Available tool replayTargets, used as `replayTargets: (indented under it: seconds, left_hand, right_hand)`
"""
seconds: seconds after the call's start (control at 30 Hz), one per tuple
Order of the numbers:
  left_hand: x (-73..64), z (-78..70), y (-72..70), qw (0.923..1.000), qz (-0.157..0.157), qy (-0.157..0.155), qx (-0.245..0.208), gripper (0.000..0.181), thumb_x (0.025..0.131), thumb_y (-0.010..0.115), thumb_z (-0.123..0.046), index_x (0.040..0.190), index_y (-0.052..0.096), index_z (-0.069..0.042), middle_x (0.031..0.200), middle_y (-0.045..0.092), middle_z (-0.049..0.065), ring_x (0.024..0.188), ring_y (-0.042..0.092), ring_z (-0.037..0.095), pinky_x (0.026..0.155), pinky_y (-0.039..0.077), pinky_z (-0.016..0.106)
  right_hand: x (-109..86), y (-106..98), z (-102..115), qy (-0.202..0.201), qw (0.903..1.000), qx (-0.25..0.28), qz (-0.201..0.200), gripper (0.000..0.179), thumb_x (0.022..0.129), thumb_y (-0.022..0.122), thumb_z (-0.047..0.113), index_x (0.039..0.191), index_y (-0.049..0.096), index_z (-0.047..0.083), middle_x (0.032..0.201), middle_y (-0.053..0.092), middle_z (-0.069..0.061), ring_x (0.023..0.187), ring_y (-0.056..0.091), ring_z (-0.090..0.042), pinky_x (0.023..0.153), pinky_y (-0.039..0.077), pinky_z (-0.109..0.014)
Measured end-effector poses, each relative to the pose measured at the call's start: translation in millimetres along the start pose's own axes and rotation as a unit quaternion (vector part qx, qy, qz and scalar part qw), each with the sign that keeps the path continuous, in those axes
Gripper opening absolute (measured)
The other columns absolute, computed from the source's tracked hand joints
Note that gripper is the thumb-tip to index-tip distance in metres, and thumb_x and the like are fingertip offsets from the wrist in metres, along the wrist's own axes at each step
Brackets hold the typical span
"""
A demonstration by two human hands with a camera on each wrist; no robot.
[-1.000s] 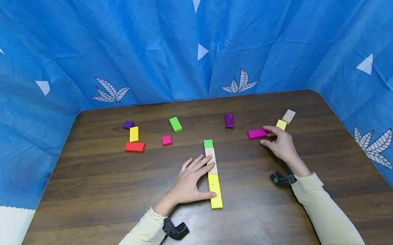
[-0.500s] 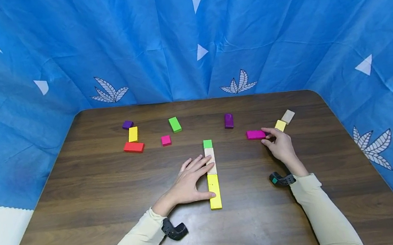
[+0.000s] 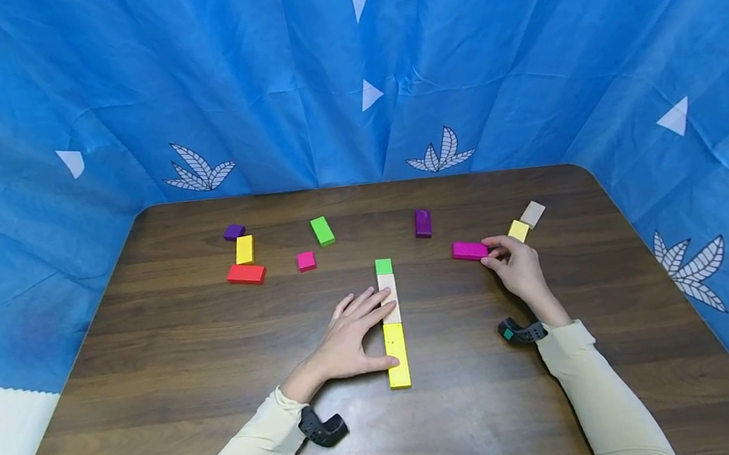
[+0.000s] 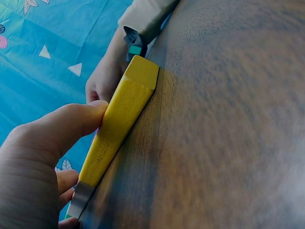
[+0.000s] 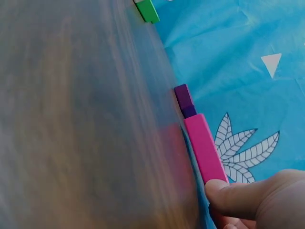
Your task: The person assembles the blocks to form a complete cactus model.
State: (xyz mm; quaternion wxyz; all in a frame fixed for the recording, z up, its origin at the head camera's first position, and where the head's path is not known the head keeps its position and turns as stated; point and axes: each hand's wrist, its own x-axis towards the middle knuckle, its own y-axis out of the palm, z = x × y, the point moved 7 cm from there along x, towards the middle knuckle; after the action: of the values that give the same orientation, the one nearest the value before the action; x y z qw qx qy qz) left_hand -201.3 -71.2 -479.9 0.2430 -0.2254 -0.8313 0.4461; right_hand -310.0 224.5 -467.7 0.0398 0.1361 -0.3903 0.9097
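Pinching the magenta block [image 3: 469, 250] by its right end, the right hand [image 3: 515, 269] has thumb and fingers curled on it, with most of the block's length jutting out to the left of the grip. That block lies right of the table's [image 3: 153, 409] middle, toward the far side, its long axis running nearly left to right with the left end set slightly farther away. The right wrist view suggests a gap under it, but the blur there leaves me unsure whether it is wholly clear of the wood.

What matters most is the angle between this block and the row [image 3: 394, 339] on its left: the row runs near to far, so the two long axes stand roughly crosswise. The row's far end, a small green block [image 3: 383, 266], is about level with the magenta block, well apart from it; a pale block [image 3: 386, 282] comes next, then a long yellow block [image 3: 399, 373] nearest the person.

Beside that row, on its left, the left hand [image 3: 352, 340] is spread rather than clenched, fingertips at the pale block and thumb touching the yellow one. It is the nearer hand to the row. A dark purple block [image 3: 422, 224] lies farther back, left of the magenta block; a cream block [image 3: 519, 230] sits just beyond the right hand.
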Motion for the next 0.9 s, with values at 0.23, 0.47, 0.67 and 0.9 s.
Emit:
replayTargets:
  seconds: [0.23,0.47,0.67,0.9]
  left_hand:
    - [0.4,0.5,0.0,1.0,-0.002,0.002,0.002,0.088,0.073,0.075,-0.055,0.146,0.047,-0.014,0.158,0.035,0.003,0.148,0.028,0.03,0.118,0.017,0.056]
    - [0.3,0.5,-0.1,1.0,-0.004,0.003,-0.003,0.088,0.073,0.075,-0.054,0.146,0.047,-0.014,0.158,0.035,0.003,0.148,0.027,0.03,0.118,0.017,0.056]
    - [0.1,0.6,0.3,1.0,-0.004,0.004,0.001,0.088,0.073,0.075,-0.055,0.146,0.047,-0.014,0.158,0.036,0.003,0.147,0.028,0.03,0.118,0.018,0.056]
    - [0.6,2.1,1.6,1.0,-0.003,0.001,0.0,0.088,0.073,0.075,-0.055,0.146,0.047,-0.015,0.158,0.035,0.002,0.148,0.027,0.029,0.118,0.017,0.056]
  right_hand:
    - [-3.0,11.6,17.3,-0.01,0.999,0.037,0.024,0.028,0.083,0.075,0.001,0.11,0.069,0.0,0.086,0.071,-0.017,0.07,0.056,-0.005,0.059,0.04,-0.012]
    - [-9.9,28.1,40.9,-0.024,0.9961,0.059,0.061,0.028,0.081,0.076,0.001,0.108,0.07,0.002,0.085,0.071,-0.013,0.071,0.058,-0.007,0.06,0.043,-0.015]
    - [-18.2,40.6,56.9,-0.036,0.9929,0.069,0.091,0.028,0.08,0.077,0.001,0.107,0.07,0.001,0.082,0.069,-0.01,0.072,0.057,-0.009,0.06,0.044,-0.017]
    - [-26.7,52.7,70.5,-0.052,0.9883,0.084,0.117,0.029,0.079,0.077,-0.001,0.107,0.07,0.001,0.08,0.068,-0.009,0.069,0.057,-0.011,0.059,0.046,-0.019]
